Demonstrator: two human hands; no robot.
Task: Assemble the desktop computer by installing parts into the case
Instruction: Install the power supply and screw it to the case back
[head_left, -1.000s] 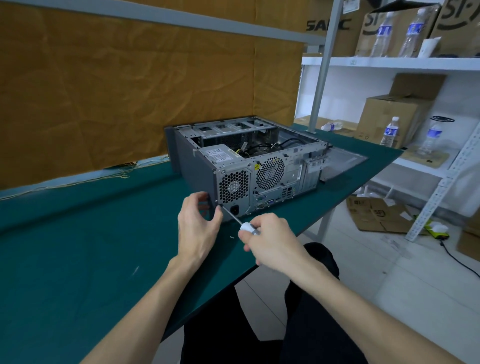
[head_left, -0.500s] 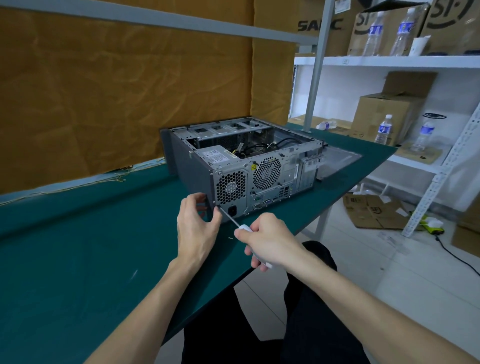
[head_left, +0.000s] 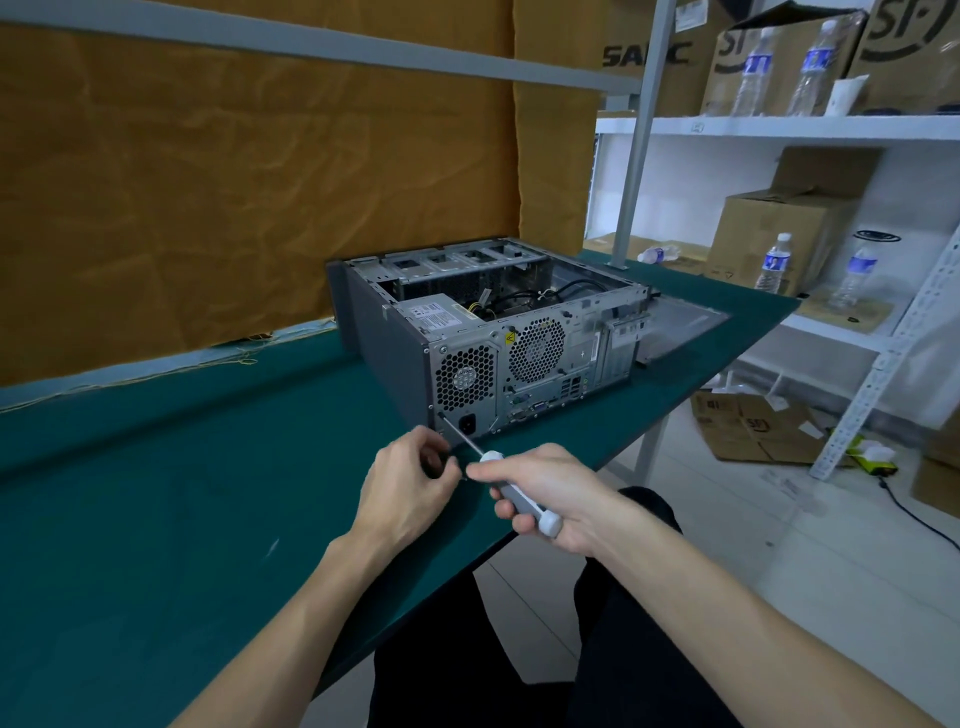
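Note:
A grey desktop computer case (head_left: 395, 343) lies on its side on the green table (head_left: 156, 519), open on top, its rear panel with two fan grilles facing me. The power supply (head_left: 439, 316) sits in the near left corner, with black cables behind it. My right hand (head_left: 550, 488) grips a screwdriver (head_left: 514, 499) with a white-grey handle. Its tip touches the rear panel's lower left corner, beside the power socket (head_left: 467, 425). My left hand (head_left: 410, 483) sits just left of the shaft with fingers curled. Whether it pinches anything is hidden.
The case's side panel (head_left: 685, 327) lies flat on the table to the right of the case. The table's front edge runs diagonally just under my hands. White shelves (head_left: 779, 127) at right carry cardboard boxes and water bottles. More boxes lie on the floor.
My left hand has come off the case's corner and drawn back beside the screwdriver shaft. My right hand has shifted its grip, showing more of the handle. The view has drifted slightly.

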